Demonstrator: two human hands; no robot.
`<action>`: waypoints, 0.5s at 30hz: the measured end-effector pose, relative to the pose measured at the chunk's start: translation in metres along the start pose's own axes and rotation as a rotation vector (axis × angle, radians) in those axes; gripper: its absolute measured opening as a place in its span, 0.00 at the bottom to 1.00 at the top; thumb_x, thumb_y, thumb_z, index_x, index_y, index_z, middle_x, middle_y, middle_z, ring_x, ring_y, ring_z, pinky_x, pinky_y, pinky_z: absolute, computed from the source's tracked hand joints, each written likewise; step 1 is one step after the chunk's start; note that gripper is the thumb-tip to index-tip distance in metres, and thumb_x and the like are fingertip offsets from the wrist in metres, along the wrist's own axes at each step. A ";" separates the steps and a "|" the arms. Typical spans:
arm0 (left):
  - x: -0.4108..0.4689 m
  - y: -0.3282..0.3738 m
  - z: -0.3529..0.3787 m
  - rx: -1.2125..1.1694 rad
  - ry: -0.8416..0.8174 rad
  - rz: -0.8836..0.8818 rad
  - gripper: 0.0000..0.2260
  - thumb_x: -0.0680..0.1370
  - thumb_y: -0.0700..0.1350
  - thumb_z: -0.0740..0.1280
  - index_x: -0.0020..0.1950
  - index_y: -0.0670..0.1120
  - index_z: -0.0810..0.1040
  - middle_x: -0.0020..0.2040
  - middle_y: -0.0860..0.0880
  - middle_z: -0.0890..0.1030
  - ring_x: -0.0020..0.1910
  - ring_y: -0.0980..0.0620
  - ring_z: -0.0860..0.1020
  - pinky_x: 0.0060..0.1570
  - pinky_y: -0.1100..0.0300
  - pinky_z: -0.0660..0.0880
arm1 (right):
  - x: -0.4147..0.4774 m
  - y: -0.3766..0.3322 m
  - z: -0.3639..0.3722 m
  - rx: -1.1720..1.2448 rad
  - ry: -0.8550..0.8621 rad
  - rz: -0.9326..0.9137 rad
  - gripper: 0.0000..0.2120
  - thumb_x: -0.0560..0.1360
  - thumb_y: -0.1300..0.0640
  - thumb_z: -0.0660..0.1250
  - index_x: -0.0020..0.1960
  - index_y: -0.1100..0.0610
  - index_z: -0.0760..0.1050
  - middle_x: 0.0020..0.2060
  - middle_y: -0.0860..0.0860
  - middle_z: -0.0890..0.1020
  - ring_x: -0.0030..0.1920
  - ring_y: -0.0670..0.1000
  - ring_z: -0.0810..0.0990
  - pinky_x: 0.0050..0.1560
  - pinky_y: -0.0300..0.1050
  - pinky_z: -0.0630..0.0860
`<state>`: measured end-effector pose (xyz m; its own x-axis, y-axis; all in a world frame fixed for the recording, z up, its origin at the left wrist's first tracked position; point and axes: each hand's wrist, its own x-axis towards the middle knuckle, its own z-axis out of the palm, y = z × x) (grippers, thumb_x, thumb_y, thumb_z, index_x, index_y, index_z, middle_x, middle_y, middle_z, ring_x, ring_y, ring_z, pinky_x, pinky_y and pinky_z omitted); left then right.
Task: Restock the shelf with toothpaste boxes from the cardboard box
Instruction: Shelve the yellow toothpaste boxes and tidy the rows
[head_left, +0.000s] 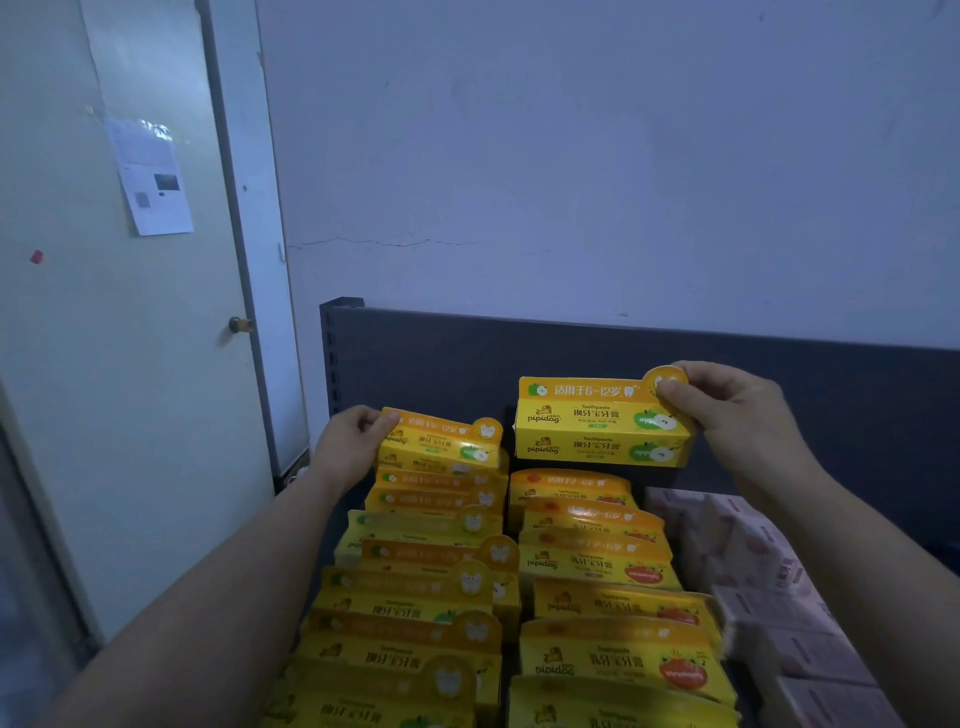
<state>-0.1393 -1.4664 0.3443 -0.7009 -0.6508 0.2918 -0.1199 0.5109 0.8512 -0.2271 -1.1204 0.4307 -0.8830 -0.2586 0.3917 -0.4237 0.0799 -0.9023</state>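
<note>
My right hand pinches the round tab at the top right corner of a yellow apple toothpaste box, held upright above the back of the middle row. My left hand grips the left end of another yellow apple box at the back of the left row. The dark shelf holds two rows of yellow boxes: apple ones on the left, strawberry ones in the middle. The cardboard box is out of view.
Pink and white boxes fill the row to the right. The shelf's dark back panel stands behind the rows against a pale wall. A door with a knob and a taped paper sheet is to the left.
</note>
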 end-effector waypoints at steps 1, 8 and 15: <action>0.000 0.000 0.001 0.004 -0.027 -0.013 0.13 0.80 0.53 0.63 0.47 0.43 0.77 0.39 0.50 0.79 0.39 0.53 0.78 0.36 0.60 0.70 | 0.000 0.000 0.000 0.002 -0.003 0.001 0.07 0.76 0.58 0.67 0.53 0.55 0.80 0.43 0.47 0.83 0.35 0.37 0.82 0.29 0.29 0.74; 0.006 -0.001 0.005 0.155 -0.025 -0.105 0.13 0.78 0.52 0.67 0.44 0.43 0.72 0.40 0.44 0.78 0.41 0.46 0.77 0.38 0.55 0.72 | -0.002 0.001 0.004 0.015 -0.006 -0.010 0.06 0.76 0.59 0.67 0.52 0.55 0.80 0.43 0.49 0.84 0.34 0.38 0.82 0.29 0.29 0.74; -0.006 0.006 -0.015 0.058 0.058 -0.136 0.11 0.81 0.49 0.62 0.50 0.42 0.74 0.43 0.44 0.77 0.41 0.48 0.74 0.40 0.56 0.69 | 0.005 0.001 0.051 0.045 -0.034 0.028 0.05 0.77 0.58 0.68 0.51 0.53 0.81 0.43 0.48 0.84 0.38 0.43 0.84 0.34 0.36 0.79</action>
<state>-0.1246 -1.4680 0.3542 -0.6337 -0.7467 0.2018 -0.2524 0.4463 0.8586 -0.2220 -1.1707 0.4226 -0.8868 -0.2896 0.3601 -0.3884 0.0449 -0.9204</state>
